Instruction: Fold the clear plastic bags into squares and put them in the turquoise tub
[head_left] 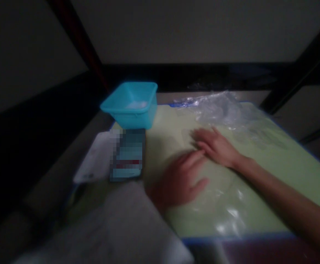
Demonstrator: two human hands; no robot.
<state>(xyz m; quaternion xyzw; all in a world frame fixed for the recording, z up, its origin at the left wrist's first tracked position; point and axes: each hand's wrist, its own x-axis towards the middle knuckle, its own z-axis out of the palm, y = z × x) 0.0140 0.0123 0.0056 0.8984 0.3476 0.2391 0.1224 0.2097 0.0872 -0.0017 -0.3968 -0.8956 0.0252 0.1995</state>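
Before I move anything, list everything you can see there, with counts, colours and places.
Tub: one, turquoise, far left
Contents: count unclear, whitish, inside the tub
Pixelated flat item: one, blue-green, in front of the tub
Flat piece: one, white, left of that item
Far plastic: count unclear, clear, far edge
Near plastic: count unclear, clear, near edge
Tabletop: one, yellow-green, blue-edged, centre
Cloth: grey, bottom left
Left hand: one, bare, centre
Right hand: one, bare, beyond it

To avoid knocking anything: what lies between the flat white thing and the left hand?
The head view shows a phone, then some table, between the flat white thing and the left hand.
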